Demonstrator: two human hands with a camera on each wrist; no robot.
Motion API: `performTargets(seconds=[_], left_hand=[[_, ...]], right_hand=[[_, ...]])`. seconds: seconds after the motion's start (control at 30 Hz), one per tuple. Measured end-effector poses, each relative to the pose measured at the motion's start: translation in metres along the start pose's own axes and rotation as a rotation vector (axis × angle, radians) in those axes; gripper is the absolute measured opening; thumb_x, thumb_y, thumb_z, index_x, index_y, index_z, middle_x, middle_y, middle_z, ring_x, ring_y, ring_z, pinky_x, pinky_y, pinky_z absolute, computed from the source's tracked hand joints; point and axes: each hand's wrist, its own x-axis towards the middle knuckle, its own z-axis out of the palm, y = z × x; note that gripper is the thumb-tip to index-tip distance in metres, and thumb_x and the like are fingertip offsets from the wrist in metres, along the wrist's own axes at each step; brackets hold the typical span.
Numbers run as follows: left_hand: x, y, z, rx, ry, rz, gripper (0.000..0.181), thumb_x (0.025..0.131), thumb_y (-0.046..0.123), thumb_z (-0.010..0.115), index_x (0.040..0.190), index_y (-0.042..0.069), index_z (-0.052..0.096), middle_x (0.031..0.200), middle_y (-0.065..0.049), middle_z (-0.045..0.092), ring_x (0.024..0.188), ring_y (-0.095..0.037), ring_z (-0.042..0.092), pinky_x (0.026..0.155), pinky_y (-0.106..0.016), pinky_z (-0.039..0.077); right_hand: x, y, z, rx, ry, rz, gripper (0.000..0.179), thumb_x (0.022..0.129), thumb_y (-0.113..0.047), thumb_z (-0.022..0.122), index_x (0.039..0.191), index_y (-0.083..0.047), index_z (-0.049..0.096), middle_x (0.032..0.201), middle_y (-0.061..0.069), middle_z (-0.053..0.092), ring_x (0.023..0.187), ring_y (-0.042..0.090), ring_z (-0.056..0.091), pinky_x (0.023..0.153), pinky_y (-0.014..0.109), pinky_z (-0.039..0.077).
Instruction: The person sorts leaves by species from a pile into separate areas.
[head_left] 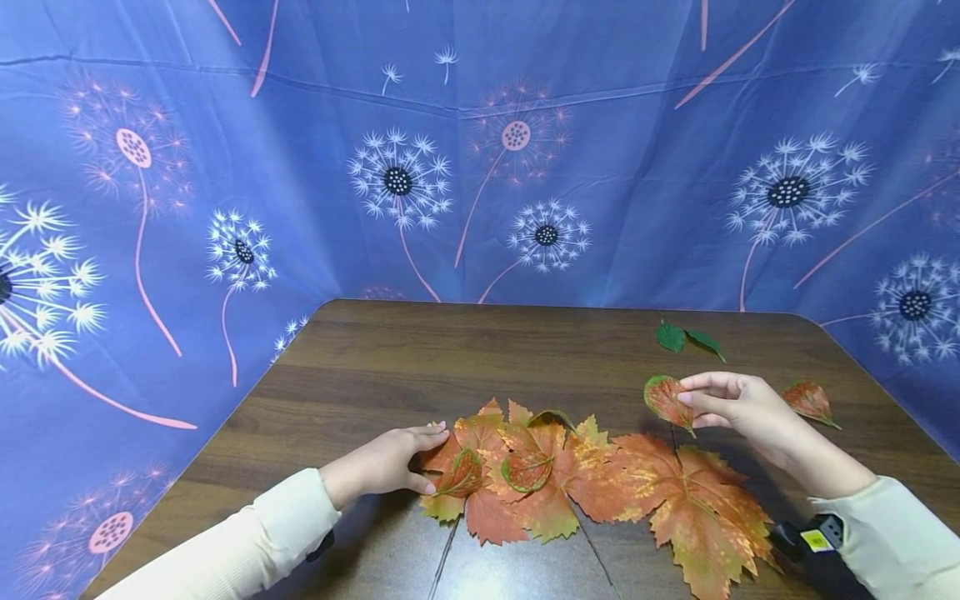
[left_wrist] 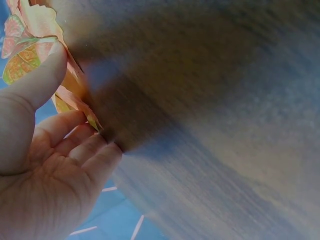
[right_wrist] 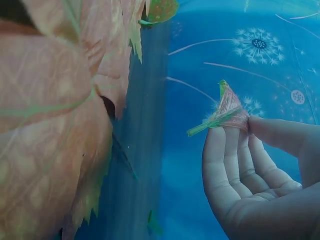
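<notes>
My right hand (head_left: 738, 408) pinches a small rounded red-orange leaf with a green rim (head_left: 664, 398) between thumb and fingertips, above the table. In the right wrist view the same leaf (right_wrist: 231, 111) is seen nearly edge-on, its green stem pointing left. My left hand (head_left: 390, 462) rests at the left end of a row of large orange maple-like leaves (head_left: 600, 483), thumb and fairly straight fingers spread apart against the edge. The left thumb touches a small red-green leaf (head_left: 461, 473) lying on top. Another small red-green leaf (head_left: 527, 471) lies on the row's middle.
Two green leaves (head_left: 686, 337) lie toward the table's far right. Beyond my right hand is a further small red leaf (head_left: 810, 402). The brown wooden table (head_left: 450, 350) ends at a blue dandelion-print cloth (head_left: 637, 167). Dark thin stems poke out under the large leaves.
</notes>
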Motion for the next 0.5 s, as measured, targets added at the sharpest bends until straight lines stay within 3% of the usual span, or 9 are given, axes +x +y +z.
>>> performTargets(seconds=[0.5], left_hand=[[0.001,0.0,-0.001,-0.028,-0.023,-0.024,0.077,0.078,0.022,0.079,0.144,0.0,0.045,0.152,-0.016,0.039,0.14,-0.037,0.037,0.112,-0.052,0.033]], right_hand=[[-0.009,0.014,-0.021,-0.058,0.033,0.047,0.033,0.097,-0.025,0.059,0.121,-0.002,0.059,0.096,-0.028,0.063,0.082,0.013,0.069,0.075,0.025,0.055]])
